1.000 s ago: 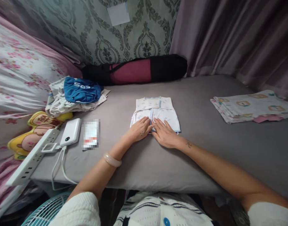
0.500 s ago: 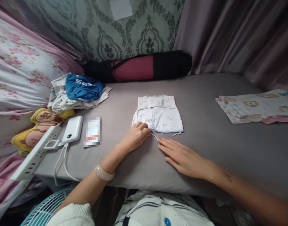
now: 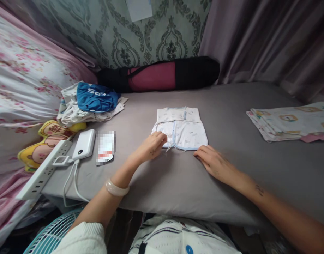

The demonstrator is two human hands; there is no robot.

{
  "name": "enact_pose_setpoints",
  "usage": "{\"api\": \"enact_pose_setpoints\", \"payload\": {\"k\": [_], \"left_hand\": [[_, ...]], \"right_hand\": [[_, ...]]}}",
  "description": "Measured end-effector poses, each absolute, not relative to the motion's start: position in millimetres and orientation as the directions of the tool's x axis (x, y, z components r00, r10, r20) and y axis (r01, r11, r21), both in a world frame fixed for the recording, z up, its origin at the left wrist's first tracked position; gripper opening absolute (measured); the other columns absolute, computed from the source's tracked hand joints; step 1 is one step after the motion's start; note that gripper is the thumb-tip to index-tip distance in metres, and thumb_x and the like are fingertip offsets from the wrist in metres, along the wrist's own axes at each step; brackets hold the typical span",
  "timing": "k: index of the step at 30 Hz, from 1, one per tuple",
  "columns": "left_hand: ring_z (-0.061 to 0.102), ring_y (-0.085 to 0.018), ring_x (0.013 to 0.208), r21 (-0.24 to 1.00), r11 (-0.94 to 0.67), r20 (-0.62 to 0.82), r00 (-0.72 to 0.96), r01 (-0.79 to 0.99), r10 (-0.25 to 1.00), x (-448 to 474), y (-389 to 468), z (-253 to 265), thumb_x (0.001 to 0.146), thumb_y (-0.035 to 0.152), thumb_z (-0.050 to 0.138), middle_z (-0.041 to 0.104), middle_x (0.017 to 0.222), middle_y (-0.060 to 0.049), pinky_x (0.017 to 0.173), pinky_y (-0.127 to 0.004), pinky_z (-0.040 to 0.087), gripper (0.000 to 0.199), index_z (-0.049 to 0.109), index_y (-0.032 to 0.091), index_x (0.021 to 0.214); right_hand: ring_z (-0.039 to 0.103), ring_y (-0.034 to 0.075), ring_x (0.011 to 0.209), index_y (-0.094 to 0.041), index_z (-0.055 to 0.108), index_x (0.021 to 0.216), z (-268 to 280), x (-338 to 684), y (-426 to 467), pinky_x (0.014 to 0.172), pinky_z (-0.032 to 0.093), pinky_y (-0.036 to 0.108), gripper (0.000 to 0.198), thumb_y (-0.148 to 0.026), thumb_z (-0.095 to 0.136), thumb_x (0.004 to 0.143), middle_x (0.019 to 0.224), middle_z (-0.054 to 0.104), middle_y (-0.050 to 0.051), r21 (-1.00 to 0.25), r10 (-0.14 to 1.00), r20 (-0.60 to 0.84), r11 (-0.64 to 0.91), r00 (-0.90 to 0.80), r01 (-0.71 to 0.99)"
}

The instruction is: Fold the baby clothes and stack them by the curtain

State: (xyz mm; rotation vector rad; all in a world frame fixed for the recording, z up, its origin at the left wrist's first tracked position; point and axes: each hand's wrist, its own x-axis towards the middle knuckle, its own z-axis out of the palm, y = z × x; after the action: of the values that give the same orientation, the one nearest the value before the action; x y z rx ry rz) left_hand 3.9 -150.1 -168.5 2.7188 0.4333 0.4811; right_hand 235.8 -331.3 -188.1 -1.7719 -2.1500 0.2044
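Observation:
A small white baby shirt (image 3: 188,134) with pale prints and light blue trim lies flat, its hem toward me. Thin white tie strings (image 3: 168,146) rest at the middle of the hem. My left hand (image 3: 154,143) is at the lower left corner of the shirt, fingers curled together; anything between them is hidden. At the lower right corner is my right hand (image 3: 211,158), its fingertips drawn together against the hem. What those fingertips hold, if anything, is covered.
Folded printed cloths (image 3: 289,121) lie at right, and a clothes pile with a blue garment (image 3: 97,98) at back left. A white power bank (image 3: 84,144), blurred packet (image 3: 106,146) and power strip (image 3: 42,173) sit at left. A long black-and-red bag (image 3: 151,77) lies along the wall.
My right hand has moved right and forward, from below the hem's middle to its right corner, covering the string there. My left hand has shifted slightly up; the strings by it have moved left.

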Motion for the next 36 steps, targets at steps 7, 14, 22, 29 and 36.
{"api": "enact_pose_setpoints", "payload": {"k": [7,14,22,29,36], "left_hand": [[0.059,-0.015,0.087,0.489,-0.822,0.469,0.708,0.290,0.529,31.8,-127.0,-184.8,0.095,0.017,0.035,0.060,0.098,-0.008,0.077,-0.030,0.049,0.018,0.049,0.017,0.106],[0.051,-0.024,0.123,0.410,-0.894,0.280,0.908,0.180,0.311,26.1,-135.3,-203.1,0.095,0.020,0.037,0.047,0.136,-0.016,0.099,-0.040,0.047,0.037,0.039,0.020,0.132],[0.049,-0.024,0.123,0.409,-0.849,0.334,0.811,0.335,0.480,-5.7,-121.3,-220.7,0.094,0.025,0.044,0.048,0.133,-0.015,0.103,-0.041,0.043,0.033,0.048,0.020,0.126],[0.055,-0.024,0.101,0.468,-0.671,0.299,0.612,0.575,0.732,-18.4,-118.2,-223.9,0.084,0.034,0.061,0.057,0.107,-0.011,0.092,-0.041,0.046,0.040,0.053,0.017,0.119],[0.055,-0.016,0.071,0.607,-0.430,0.077,0.488,0.669,0.869,-14.6,-127.0,-203.1,0.080,0.028,0.060,0.058,0.073,0.001,0.073,-0.030,0.045,0.043,0.051,0.017,0.121]], "right_hand": [[0.060,0.018,0.085,-0.021,0.064,0.091,-177.4,234.0,-322.5,0.077,0.049,0.031,0.019,-0.017,0.045,0.094,0.090,0.065,0.005,-0.481,0.962,0.156,0.271,-0.223,0.834],[0.040,0.024,0.135,-0.023,0.052,0.135,-190.4,242.6,-316.5,0.111,0.035,0.045,0.039,-0.028,0.039,0.099,0.143,0.049,0.007,-0.362,0.962,0.175,0.260,-0.208,0.895],[0.050,0.023,0.127,-0.021,0.063,0.123,-198.3,263.0,-311.1,0.109,0.038,0.043,0.037,-0.033,0.037,0.099,0.133,0.059,0.007,-0.313,0.972,0.194,0.188,-0.131,0.931],[0.059,0.024,0.104,-0.018,0.067,0.103,-205.4,282.2,-305.4,0.091,0.048,0.038,0.028,-0.030,0.044,0.094,0.113,0.062,0.012,-0.332,0.961,0.275,0.067,0.028,0.941],[0.061,0.021,0.073,-0.020,0.060,0.115,-200.9,280.2,-304.3,0.070,0.046,0.033,0.032,-0.033,0.049,0.088,0.085,0.065,0.006,-0.354,0.941,0.076,-0.283,0.329,0.891]]}}
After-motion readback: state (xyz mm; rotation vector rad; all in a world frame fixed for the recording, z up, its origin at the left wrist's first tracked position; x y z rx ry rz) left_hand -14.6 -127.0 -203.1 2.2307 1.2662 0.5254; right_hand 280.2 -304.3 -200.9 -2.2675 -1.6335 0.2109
